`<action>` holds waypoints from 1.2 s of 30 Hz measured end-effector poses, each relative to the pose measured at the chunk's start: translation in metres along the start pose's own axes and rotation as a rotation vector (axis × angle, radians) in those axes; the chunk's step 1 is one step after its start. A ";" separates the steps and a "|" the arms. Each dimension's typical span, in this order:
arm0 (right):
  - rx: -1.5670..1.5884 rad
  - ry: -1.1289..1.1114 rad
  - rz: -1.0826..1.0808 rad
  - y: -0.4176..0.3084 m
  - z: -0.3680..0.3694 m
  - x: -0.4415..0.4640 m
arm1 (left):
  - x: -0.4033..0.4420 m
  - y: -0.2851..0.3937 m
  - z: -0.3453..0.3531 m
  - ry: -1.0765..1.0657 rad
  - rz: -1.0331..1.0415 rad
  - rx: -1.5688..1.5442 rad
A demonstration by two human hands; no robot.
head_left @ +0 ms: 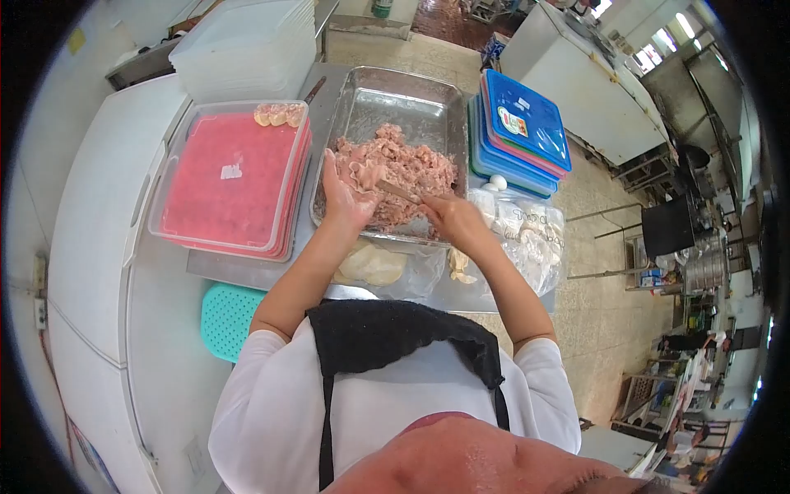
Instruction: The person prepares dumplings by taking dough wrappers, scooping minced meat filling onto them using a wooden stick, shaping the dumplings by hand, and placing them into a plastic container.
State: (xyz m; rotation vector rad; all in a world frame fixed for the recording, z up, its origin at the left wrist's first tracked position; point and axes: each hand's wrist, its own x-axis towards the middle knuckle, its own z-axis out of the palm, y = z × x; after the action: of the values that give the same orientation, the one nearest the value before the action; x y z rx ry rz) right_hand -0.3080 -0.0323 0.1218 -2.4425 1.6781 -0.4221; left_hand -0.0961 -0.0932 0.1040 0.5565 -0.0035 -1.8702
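A deep metal tray (399, 103) holds a mound of raw ground meat (415, 169). My left hand (346, 200) is turned palm up over the tray's left side, its thumb raised and its fingers cupped. Something thin and pale seems to lie in it, but it blends with the meat behind. My right hand (453, 218), at the tray's near right side, is closed on a flat wooden spatula (398, 192). The spatula's tip points left, close to my left fingers. In front of the tray lies a pale lump of dough (374, 265), partly under clear plastic.
Left stands a stack of red-filled plastic containers (222, 177), with several small dumplings (278, 114) on top. Right are stacked blue-lidded containers (527, 119) and plastic-wrapped packs (527, 239). Clear boxes (247, 45) rise at back left. A turquoise perforated stool (226, 317) is below the table.
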 end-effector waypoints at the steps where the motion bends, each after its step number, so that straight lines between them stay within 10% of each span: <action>1: -0.088 -0.018 0.004 -0.011 -0.021 0.001 | 0.001 0.001 -0.001 0.030 0.009 0.017; 11: 0.104 0.059 -0.123 0.009 -0.048 0.003 | 0.011 -0.009 -0.009 0.033 0.102 -0.200; 17: 0.586 -0.159 0.010 0.031 -0.071 -0.008 | -0.026 -0.019 0.006 -0.268 0.292 0.785; 21: 0.578 -0.273 -0.179 0.038 -0.079 -0.014 | -0.030 -0.006 0.022 -0.557 0.830 1.618; 23: 0.589 -0.263 -0.249 0.036 -0.069 -0.012 | -0.023 0.004 0.019 -0.796 0.581 1.671; 30: 0.574 -0.314 -0.248 0.079 -0.014 0.015 | -0.024 -0.002 0.011 -0.489 0.421 1.989; 33: 0.036 -0.138 -0.120 0.061 -0.033 0.010 | 0.011 -0.002 -0.038 -0.322 0.557 1.788; 36: 0.262 0.136 -0.214 0.038 -0.011 -0.007 | 0.018 0.005 -0.043 -0.281 0.387 1.689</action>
State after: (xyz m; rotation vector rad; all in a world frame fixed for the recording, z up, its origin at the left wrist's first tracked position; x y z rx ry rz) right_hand -0.3478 -0.0390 0.1209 -2.4474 1.3103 -0.7981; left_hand -0.0802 -0.0999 0.0606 1.2317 -1.8353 -1.1575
